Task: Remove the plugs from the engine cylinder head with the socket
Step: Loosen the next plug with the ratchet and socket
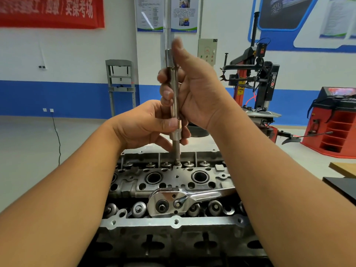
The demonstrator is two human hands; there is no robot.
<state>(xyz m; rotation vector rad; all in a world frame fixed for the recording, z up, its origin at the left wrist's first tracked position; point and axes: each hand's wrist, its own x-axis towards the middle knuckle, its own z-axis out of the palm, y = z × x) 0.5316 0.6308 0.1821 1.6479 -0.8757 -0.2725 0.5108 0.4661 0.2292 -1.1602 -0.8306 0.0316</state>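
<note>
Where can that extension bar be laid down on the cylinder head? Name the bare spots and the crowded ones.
Bare metal: the flat front flange of the cylinder head, below the ratchet, and the plate between the two round bores. Crowded: the ratchet lies over the near valve springs, and the far row is under the left hand and right hand gripping the extension bar.

You are working in bright, even indoor light that appears to fall from overhead; shadows are soft and faint. Strong glare sits on the polished ratchet [173, 201] lying across the cylinder head [173, 178]. Your raised right hand [194, 93] is slightly motion-blurred at the thumb tip. The red banner [50, 10] and wall posters [167, 14] are soft, their text unreadable. Wide-angle distortion stretches your forearms at the lower corners.
</note>
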